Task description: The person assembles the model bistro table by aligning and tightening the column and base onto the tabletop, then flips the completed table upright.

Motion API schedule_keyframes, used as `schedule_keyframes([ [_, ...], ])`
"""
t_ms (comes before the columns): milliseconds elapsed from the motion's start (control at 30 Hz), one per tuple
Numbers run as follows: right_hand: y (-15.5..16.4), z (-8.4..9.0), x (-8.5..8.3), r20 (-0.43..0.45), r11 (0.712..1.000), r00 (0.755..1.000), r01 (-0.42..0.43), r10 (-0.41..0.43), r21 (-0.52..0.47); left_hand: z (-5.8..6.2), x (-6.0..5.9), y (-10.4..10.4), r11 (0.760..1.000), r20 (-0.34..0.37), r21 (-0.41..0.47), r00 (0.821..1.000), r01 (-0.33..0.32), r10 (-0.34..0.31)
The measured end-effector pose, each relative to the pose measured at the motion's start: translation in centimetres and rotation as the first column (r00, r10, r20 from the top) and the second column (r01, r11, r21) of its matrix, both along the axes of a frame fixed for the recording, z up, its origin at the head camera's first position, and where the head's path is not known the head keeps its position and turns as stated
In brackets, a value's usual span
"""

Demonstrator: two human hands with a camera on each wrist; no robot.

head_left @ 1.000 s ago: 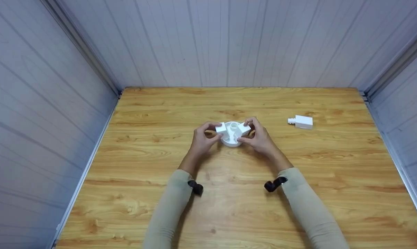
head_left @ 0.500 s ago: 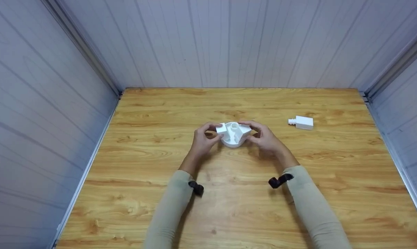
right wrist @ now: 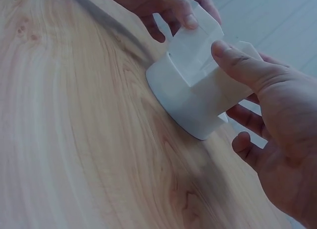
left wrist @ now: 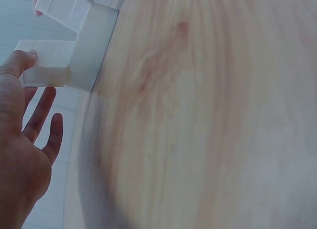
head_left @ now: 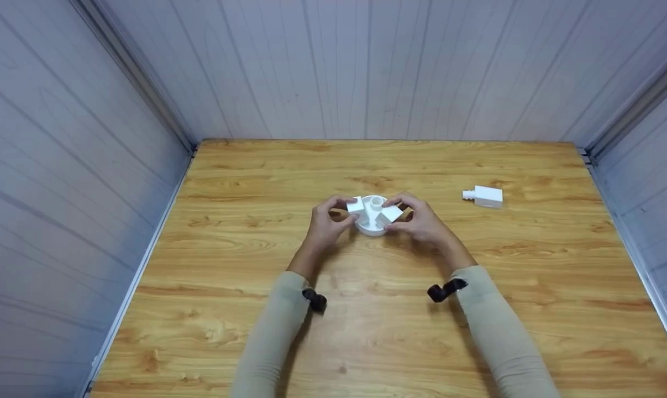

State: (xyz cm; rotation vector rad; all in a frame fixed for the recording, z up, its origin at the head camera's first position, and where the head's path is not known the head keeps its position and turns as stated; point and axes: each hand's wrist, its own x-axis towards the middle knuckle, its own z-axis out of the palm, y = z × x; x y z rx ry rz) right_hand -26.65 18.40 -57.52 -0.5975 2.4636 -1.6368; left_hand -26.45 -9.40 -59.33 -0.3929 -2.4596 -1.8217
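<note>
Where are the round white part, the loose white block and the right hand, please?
round white part (head_left: 373, 224), head view, front of its round base
loose white block (head_left: 488, 195), head view, top face of its square body
right hand (head_left: 424, 225), head view, back of the hand

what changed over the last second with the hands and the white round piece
The right hand shifted its hold on the right block, which turned toward the person in the round white base. The left hand kept its hold on the left block. The loose white block stayed put.
</note>
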Motion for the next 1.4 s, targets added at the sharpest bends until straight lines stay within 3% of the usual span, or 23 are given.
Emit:
schedule_keyframes([
  [267,-0.2,0.0,0.4,0.015,1.000,1.000,0.016,-0.015,-0.012,0.1,-0.1,-0.1,1.000,-0.010,-0.014,1.000,0.007,-0.007],
  [667,-0.2,-0.2,0.5,0.022,1.000,1.000,0.002,-0.002,-0.018,0.7,-0.3,-0.7,0.995,-0.016,-0.070,0.998,0.066,-0.067],
  [1033,1.4,-1.0,1.2,0.021,0.996,1.000,0.021,-0.019,-0.087,0.3,0.5,0.5,0.998,-0.119,-0.066,0.993,0.011,-0.019],
  [1400,5.5,-2.1,1.7,-0.042,0.977,0.984,0.164,-0.171,-0.133,0.8,1.3,2.5,0.994,-0.140,-0.080,0.988,-0.073,0.061],
])
